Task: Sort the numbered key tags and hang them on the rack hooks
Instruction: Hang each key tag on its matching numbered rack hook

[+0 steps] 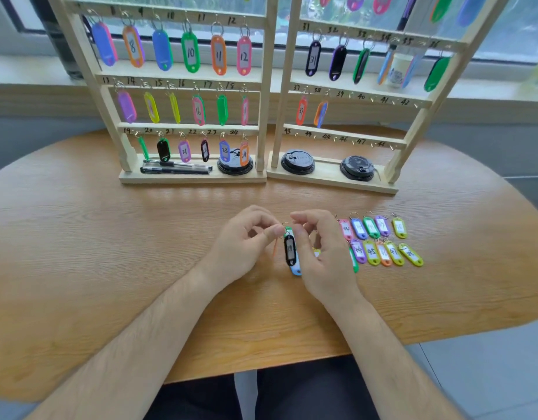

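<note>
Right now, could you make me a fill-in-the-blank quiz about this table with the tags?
1. The left hand and right hand hold a ____ tag.
2. The loose tags lie on the table in ____ rows.
3. The pens lie on the base of the ____ rack.
Missing words: black; two; left.

A rounded wooden surface (110,237) stands before a pale windowsill (25,71). Two black pens (175,168) lie side by side on the base of the left rack (192,178), a black cup lid (235,169) just beside their tips. A second lid (297,161) and a third lid (357,168) rest apart on the right rack (331,180) base. On the sill stand a white patterned paper cup (398,71) and, far left, a dark container (60,40).
</note>
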